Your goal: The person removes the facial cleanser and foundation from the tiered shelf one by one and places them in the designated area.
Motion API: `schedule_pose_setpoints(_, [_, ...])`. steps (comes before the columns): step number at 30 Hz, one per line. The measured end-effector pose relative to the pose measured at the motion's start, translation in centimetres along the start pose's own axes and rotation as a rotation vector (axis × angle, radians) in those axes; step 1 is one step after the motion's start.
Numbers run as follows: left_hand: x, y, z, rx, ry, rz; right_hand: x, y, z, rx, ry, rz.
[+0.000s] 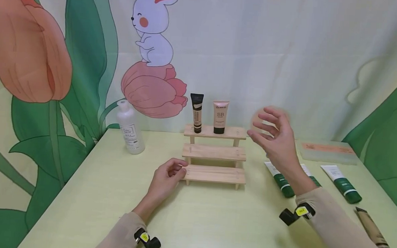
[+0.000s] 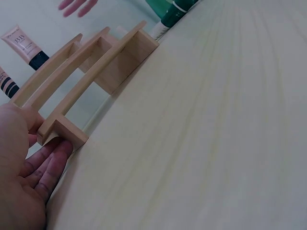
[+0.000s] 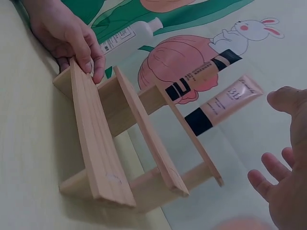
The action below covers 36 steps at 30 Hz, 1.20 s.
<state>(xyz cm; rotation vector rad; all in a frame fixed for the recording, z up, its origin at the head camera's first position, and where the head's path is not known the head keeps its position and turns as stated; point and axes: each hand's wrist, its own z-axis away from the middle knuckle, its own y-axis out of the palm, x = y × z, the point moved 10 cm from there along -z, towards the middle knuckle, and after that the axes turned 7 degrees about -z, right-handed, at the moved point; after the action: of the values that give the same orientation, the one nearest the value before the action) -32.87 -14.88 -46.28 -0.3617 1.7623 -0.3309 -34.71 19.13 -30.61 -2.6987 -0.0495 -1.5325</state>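
Observation:
A three-step wooden display stand [image 1: 214, 152] is on the table. On its top step stand a black-and-beige tube [image 1: 197, 114] and a pink BB cream tube [image 1: 220, 115], both upright and apart. My left hand [image 1: 167, 176] grips the left end of the lowest step, thumb and fingers about the board, as the left wrist view also shows. To the right of the top step my right hand [image 1: 278, 141] is raised in the air, its fingers spread and relaxed. Nothing is in it; in the right wrist view its thumb is near the BB cream tube but apart from it.
A white bottle [image 1: 130, 129] stands at the back left. Green-and-white tubes [image 1: 342, 185] lie on the right, some partly behind my right arm. A gold-brown tube [image 1: 375, 230] lies at the right edge, and a translucent case [image 1: 328, 152] at the back right. A printed curtain [image 1: 242, 59] hangs behind.

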Motion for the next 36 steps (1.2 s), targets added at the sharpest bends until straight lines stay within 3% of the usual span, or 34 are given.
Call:
schedule_pose_setpoints(3, [-0.1,0.0,0.0,0.0,0.013,0.0,-0.9,1.4,-1.2,0.022,0.021,-0.037])
schedule_pose_setpoints(9, [0.0,-0.1,0.0,-0.002,0.014,-0.012,-2.3,3.9,-3.2,0.057,0.009,-0.01])
schedule_pose_setpoints(18, [0.1,0.0,-0.1,0.001,0.002,-0.02,-3.7,6.8,-4.8,0.11,0.023,-0.055])
schedule_pose_setpoints(28, [0.0,-0.1,-0.2,0.0,0.013,-0.003,-5.0,8.5,-5.6,0.105,0.061,-0.048])
schedule_pose_setpoints(36, [0.0,-0.1,-0.1,-0.005,0.02,0.006,-4.8,9.1,-5.6,0.101,0.045,-0.024])
